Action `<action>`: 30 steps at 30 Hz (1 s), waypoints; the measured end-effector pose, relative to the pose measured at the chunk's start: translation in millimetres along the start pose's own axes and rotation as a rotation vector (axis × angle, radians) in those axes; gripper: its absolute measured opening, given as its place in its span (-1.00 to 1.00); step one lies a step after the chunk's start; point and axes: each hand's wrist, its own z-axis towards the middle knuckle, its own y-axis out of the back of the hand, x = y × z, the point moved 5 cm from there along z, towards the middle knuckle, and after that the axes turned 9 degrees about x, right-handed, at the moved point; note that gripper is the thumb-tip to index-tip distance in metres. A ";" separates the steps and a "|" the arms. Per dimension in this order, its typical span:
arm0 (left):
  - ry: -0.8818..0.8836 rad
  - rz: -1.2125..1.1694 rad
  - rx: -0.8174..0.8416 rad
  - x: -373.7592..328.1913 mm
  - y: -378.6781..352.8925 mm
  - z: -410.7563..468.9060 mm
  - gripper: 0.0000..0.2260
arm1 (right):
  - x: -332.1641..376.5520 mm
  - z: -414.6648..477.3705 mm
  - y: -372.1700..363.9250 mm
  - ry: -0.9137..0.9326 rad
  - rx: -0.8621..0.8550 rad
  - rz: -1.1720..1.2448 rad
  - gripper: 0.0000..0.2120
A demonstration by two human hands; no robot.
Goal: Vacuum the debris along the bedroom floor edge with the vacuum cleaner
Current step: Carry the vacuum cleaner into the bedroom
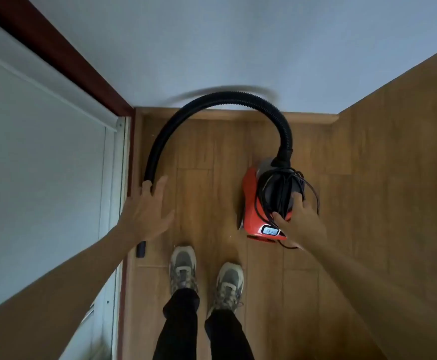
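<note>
A small red and black vacuum cleaner [253, 209] stands on the wooden floor [207, 193], with its black cord [285, 188] wound loosely over the top. My right hand [302, 224] grips the black top and the cord, thumb beside the grey power button [270, 231]. The ribbed black hose [227, 98] arcs from the body up and over to the left. It comes down along the left floor edge and passes under my left hand [147, 211], whose fingers are spread flat over it. The nozzle tip [141, 249] shows below that wrist. A few pale specks [230, 236] lie on the floor.
A white wall with a wooden skirting board [311, 117] closes the floor ahead. A wooden panel [399, 157] rises on the right. On the left are a dark red door frame [87, 71] and a white door [43, 165]. My two shoes [207, 279] stand mid-floor.
</note>
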 end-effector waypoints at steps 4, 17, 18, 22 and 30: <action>0.026 -0.026 -0.024 12.4 -11.9 27.0 -0.14 | -11.8 25.7 -10.9 -0.041 -0.005 0.024 -0.32; 0.048 -0.111 -0.025 26.9 -18.0 135.5 -0.18 | -35.8 90.0 -41.5 -0.173 -0.134 0.188 -0.31; 0.047 -0.111 -0.027 26.1 -16.1 146.5 -0.18 | -36.1 94.5 -45.3 -0.164 -0.142 0.187 -0.30; 0.062 -0.126 -0.089 31.8 -8.2 188.7 -0.19 | -29.0 107.1 -54.3 -0.158 -0.236 0.247 -0.33; 0.197 -0.330 -0.192 56.1 12.5 255.8 -0.16 | -30.3 115.5 -70.5 -0.136 -0.546 0.397 -0.51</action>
